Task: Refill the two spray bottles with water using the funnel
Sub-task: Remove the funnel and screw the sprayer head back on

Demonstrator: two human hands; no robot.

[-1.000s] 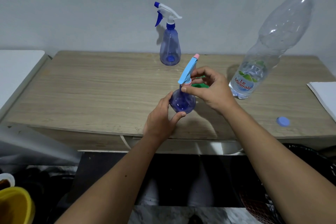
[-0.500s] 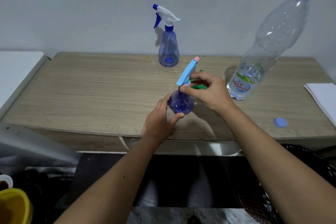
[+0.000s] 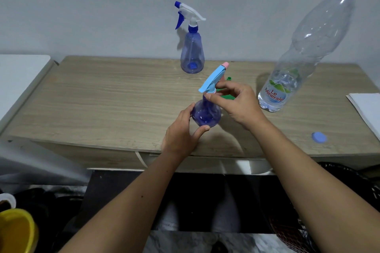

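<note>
Wood tabletop (image 3: pixel 102 98). Left hand (image 3: pixel 181 135) cups small sprayer (image 3: pixel 206 114) by its belly; right hand (image 3: pixel 236 102) pinches the collar. Probably light, slick plastic; grip low.

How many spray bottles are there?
2. One spray bottle is near the table's front edge, held by the left hand and right hand. The other stands alone at the back by the wall.

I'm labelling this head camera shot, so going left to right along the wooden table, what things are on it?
Tall spray bottle with white and blue trigger → round spray bottle with light blue trigger, held by both hands → Le Minerale water bottle → loose blue cap → white paper at the right edge. The green funnel is left out, being mostly hidden behind the right hand.
</note>
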